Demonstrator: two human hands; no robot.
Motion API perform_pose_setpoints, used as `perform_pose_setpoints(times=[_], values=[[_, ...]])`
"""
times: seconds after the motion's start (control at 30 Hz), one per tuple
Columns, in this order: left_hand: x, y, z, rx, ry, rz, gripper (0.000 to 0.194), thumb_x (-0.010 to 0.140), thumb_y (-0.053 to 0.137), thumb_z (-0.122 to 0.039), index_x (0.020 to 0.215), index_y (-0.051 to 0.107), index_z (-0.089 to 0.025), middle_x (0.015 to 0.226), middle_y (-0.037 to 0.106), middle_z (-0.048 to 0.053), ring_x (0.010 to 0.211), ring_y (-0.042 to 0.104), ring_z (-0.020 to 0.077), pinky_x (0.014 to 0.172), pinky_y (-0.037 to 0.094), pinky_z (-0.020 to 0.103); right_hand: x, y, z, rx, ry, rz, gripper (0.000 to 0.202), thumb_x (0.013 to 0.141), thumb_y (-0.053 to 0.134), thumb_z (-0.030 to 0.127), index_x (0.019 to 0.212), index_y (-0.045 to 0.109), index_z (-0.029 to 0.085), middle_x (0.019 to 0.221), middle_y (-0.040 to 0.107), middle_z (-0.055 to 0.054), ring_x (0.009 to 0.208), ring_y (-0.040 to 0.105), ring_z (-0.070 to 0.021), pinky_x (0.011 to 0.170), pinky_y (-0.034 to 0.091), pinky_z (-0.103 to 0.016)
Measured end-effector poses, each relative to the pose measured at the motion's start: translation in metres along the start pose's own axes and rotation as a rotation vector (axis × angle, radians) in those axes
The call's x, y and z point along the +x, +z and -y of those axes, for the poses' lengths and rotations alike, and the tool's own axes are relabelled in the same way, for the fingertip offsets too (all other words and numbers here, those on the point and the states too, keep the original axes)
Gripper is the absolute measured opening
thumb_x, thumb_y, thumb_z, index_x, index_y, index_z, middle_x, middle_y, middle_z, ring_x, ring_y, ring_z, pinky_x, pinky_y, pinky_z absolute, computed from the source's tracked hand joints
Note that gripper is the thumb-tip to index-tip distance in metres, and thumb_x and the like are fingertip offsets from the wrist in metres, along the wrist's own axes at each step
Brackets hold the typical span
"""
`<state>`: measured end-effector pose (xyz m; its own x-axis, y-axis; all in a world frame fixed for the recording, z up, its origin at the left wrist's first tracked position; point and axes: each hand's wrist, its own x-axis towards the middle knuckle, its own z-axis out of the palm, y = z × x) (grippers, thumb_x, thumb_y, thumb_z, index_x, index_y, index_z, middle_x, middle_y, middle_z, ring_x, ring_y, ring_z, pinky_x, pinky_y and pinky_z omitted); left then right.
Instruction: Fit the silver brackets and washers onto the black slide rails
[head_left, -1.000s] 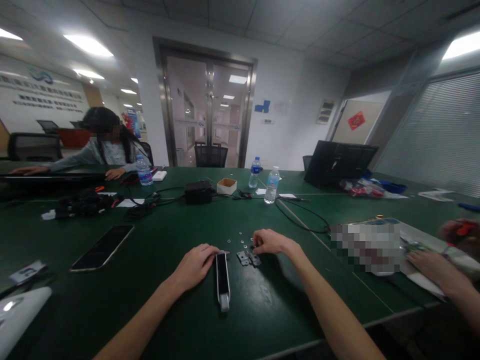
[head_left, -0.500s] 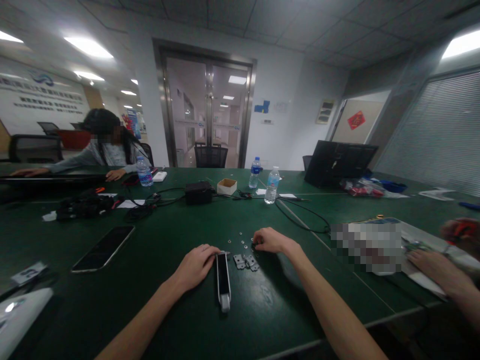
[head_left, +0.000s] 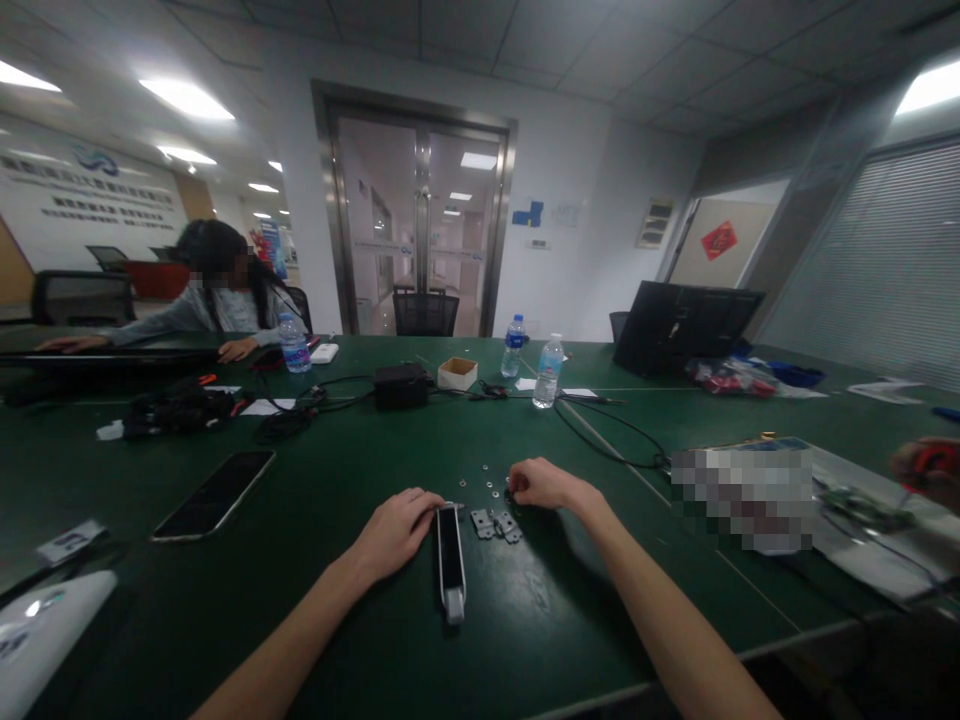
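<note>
My left hand has its fingers closed at the far end of a long, narrow device with a black top, silver sides and a pale grey near end. The device lies on the green table. Just right of it is a small metal hinge with holes, beside a similar metal plate. My right hand is beyond these, fingertips pinched together low over the table. What they pinch, if anything, is hidden. Several tiny ring-like pieces, like nuts or washers, are scattered left of my right fingertips.
A phone lies to the left. Farther back are a black box with cables, an open small carton and water bottles. On the right, a circuit board lies near a co-worker's hand. Another person sits back left.
The view has shifted slightly. My hands keep almost the same places and poses. The co-worker's nearer hand at the right has left the circuit board and is out of view.
</note>
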<state>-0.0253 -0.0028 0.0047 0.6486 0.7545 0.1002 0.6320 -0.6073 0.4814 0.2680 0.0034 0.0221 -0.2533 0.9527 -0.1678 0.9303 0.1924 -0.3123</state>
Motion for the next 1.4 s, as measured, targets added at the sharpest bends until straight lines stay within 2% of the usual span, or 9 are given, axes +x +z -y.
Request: perform_pose_setpoints(times=[0.27, 0.47, 0.87, 1.07, 1.23, 1.4], values=[[-0.001, -0.002, -0.004, 0.000, 0.008, -0.006, 0.028, 0.094, 0.039, -0.023, 0.112, 0.060, -0.023, 0.109, 0.061, 0.004, 0.100, 0.056, 0.0192, 0.090, 0.047, 0.034, 0.000, 0.003, 0.005, 0.007, 0.060, 0.055, 0.016, 0.073, 0.061, 0.023, 0.084, 0.072, 0.019, 0.082, 0.072, -0.003, 0.072, 0.065, -0.0140, 0.058, 0.042, -0.019], [-0.002, -0.003, -0.004, -0.018, -0.020, 0.007, 0.029, 0.093, 0.040, -0.024, 0.114, 0.060, -0.024, 0.111, 0.060, 0.004, 0.100, 0.056, 0.0195, 0.088, 0.048, 0.034, 0.001, 0.002, 0.006, -0.001, 0.064, 0.021, 0.018, 0.071, 0.063, 0.023, 0.087, 0.072, 0.019, 0.087, 0.072, -0.003, 0.077, 0.065, -0.0146, 0.061, 0.043, -0.019], [0.000, -0.002, -0.004, -0.015, -0.008, -0.005, 0.028, 0.093, 0.039, -0.021, 0.113, 0.060, -0.023, 0.110, 0.061, 0.004, 0.101, 0.057, 0.0195, 0.089, 0.047, 0.034, 0.001, 0.005, 0.009, -0.024, 0.086, 0.059, 0.019, 0.072, 0.062, 0.032, 0.080, 0.074, 0.018, 0.080, 0.071, -0.004, 0.070, 0.064, -0.0150, 0.055, 0.042, -0.020], [0.000, -0.001, -0.003, -0.009, -0.006, -0.014, 0.028, 0.094, 0.040, -0.022, 0.113, 0.060, -0.021, 0.109, 0.061, 0.004, 0.099, 0.057, 0.0192, 0.087, 0.047, 0.033, -0.002, 0.004, 0.014, -0.060, 0.070, 0.047, 0.020, 0.073, 0.059, 0.030, 0.077, 0.073, 0.016, 0.075, 0.070, -0.005, 0.067, 0.062, -0.0147, 0.051, 0.038, -0.020], [-0.001, -0.004, -0.007, -0.005, -0.023, 0.001, 0.028, 0.093, 0.039, -0.021, 0.113, 0.060, -0.022, 0.109, 0.061, 0.004, 0.100, 0.056, 0.0186, 0.089, 0.046, 0.033, -0.005, 0.001, 0.017, -0.025, 0.025, -0.029, 0.016, 0.071, 0.059, 0.027, 0.074, 0.069, 0.015, 0.072, 0.067, -0.004, 0.065, 0.059, -0.0128, 0.051, 0.036, -0.019], [-0.001, -0.003, -0.008, -0.010, -0.005, -0.019, 0.028, 0.093, 0.039, -0.020, 0.110, 0.061, -0.022, 0.107, 0.062, 0.004, 0.099, 0.056, 0.0187, 0.090, 0.045, 0.032, -0.003, 0.006, 0.033, 0.112, -0.164, -0.190, 0.009, 0.068, 0.061, 0.021, 0.074, 0.065, 0.015, 0.073, 0.063, 0.000, 0.063, 0.053, -0.0095, 0.052, 0.035, -0.017]])
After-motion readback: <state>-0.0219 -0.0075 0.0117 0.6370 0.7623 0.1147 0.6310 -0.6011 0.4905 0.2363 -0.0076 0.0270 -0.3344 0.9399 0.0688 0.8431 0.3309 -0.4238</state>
